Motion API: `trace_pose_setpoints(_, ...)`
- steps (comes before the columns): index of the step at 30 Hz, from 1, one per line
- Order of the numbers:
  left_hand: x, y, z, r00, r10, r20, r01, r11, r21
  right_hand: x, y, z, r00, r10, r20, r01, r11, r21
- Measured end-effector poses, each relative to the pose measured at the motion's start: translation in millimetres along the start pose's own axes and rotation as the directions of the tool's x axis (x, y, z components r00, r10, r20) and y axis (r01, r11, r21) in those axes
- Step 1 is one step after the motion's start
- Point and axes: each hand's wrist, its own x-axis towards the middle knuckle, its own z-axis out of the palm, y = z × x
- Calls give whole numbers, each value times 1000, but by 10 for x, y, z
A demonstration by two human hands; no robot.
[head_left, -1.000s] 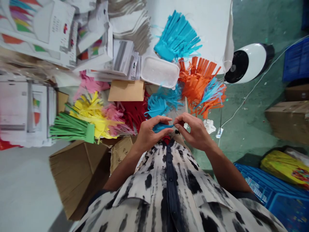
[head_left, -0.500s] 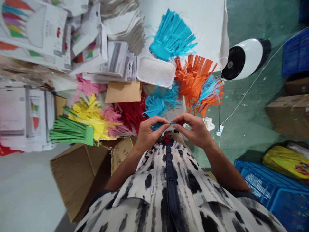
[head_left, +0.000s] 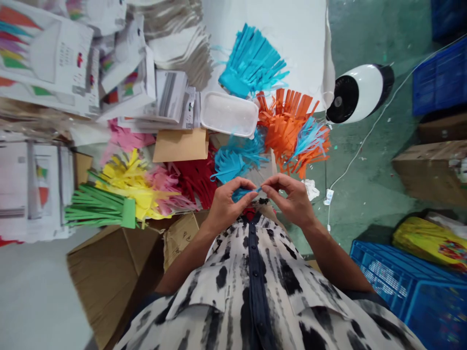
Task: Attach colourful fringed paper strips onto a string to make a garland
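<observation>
Several fringed paper bundles, the blue one (head_left: pixel 237 160) nearest, lie beyond a cardboard box (head_left: pixel 113 277). Between them and my view, my left hand (head_left: pixel 231 206) is curled nearly closed, pinching a narrow blue paper strip (head_left: pixel 246 193). Its long axis runs crosswise, its free tip toward my right hand (head_left: pixel 290 199), which is nearer that tip. That hand's thumb and forefinger are almost closed; whether they have hold of the strip, I cannot tell.
</observation>
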Motion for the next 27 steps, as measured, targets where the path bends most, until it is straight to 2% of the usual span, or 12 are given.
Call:
trace_pose_setpoints(3, 34, -29, 0, 991, 68, 113, -76, 995, 69, 1, -10, -19, 995, -74, 70, 83, 988, -129)
trace_pose_setpoints(5, 47, -45, 12, 986, 94, 140, -108, 989, 101, -11, -10, -41, 991, -93, 98, 109, 979, -171)
trace_pose_setpoints(9, 46, -54, 53, 984, 40, 172, -47, 998, 35, -68, 22, -119, 996, -68, -52, 57, 981, -187)
trace_pose_setpoints(11, 41, -52, 87, 985, -7, 175, 14, 999, -34, -101, 60, -143, 989, -13, -145, -3, 994, -110)
trace_pose_setpoints(13, 41, -57, 137, 986, -58, 154, 73, 993, -96, -124, 116, -133, 984, 64, -164, -59, 998, 38)
trace_pose_setpoints(15, 45, -82, 211, 984, -93, 149, 114, 984, -140, -130, 185, -96, 990, 107, -93, -91, 983, 160)
trace_pose_setpoints(17, 51, -139, 304, 980, -97, 172, 127, 977, -171, -112, 259, -64, 993, 115, -14, -110, 976, 190)
trace_pose_setpoints(19, 50, -233, 397, 970, -107, 217, 150, 970, -194, -60, 332, -76, 985, 170, -2, -166, 966, 199)
trace_pose_setpoints(21, 33, -356, 457, 961, -132, 244, 179, 967, -182, 32, 386, -160, 964, 255, -70, -231, 941, 247)
trace_pose_setpoints(23, -1, -493, 457, 973, -117, 198, 136, 987, -88, 156, 404, -312, 934, 271, -231, -197, 934, 297)
trace_pose_setpoints(25, -43, -635, 392, 995, -27, 94, 17, 994, 104, 283, 390, -495, 866, 136, -481, -20, 971, 240)
trace_pose_setpoints(27, -74, -777, 281, 997, 71, 9, -70, 939, 337, 382, 384, -658, 761, -87, -643, 144, 989, 37)
